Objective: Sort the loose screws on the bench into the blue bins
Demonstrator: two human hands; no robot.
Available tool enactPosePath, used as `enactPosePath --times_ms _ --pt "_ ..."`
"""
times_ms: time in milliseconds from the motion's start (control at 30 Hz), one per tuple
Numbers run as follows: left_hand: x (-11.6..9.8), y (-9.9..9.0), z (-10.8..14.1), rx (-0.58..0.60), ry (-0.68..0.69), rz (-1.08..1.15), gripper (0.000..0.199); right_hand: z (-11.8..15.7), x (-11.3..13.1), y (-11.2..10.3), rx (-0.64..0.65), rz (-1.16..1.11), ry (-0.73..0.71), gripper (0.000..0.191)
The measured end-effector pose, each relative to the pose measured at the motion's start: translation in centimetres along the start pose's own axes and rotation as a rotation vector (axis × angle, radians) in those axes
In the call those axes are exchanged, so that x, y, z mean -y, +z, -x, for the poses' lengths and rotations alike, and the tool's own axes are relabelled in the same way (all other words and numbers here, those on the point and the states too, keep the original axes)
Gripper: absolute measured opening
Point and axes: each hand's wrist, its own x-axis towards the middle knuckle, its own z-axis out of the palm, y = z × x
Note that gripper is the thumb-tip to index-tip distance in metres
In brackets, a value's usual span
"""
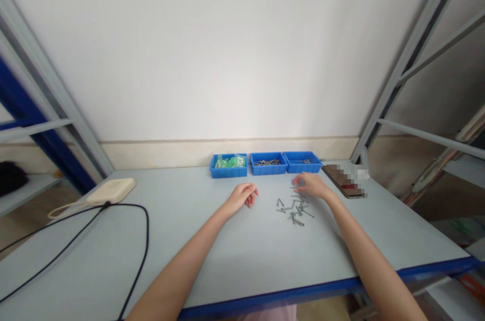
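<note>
My left hand rests on the table with its fingers curled inward; whatever may be inside them is hidden. To its right lies a loose pile of grey metal screws, scattered at several angles. My right hand hovers at the far edge of that pile, thumb and forefinger apart, with a small screw close to the fingertips. Behind the hands stand three blue bins: the left bin contains green and white packets, the middle bin many small screws, the right bin a few metal pieces.
A dark flat tablet-like device, partly blurred out, lies right of the bins. On the left are a cream-coloured box and a black cable looping over the grey table. Metal frame posts flank both sides; a wall closes the back.
</note>
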Motion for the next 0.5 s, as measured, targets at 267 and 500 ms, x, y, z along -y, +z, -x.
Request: enactPosePath --times_ms 267,500 --pt "0.0 0.2 0.2 0.002 0.018 -0.039 0.042 -0.1 3.9 1.3 -0.127 -0.271 -0.078 0.011" --pt "-0.9 0.9 0.7 0.058 0.038 -0.083 0.037 2.0 10.5 2.5 -0.197 -0.455 -0.325 0.014"
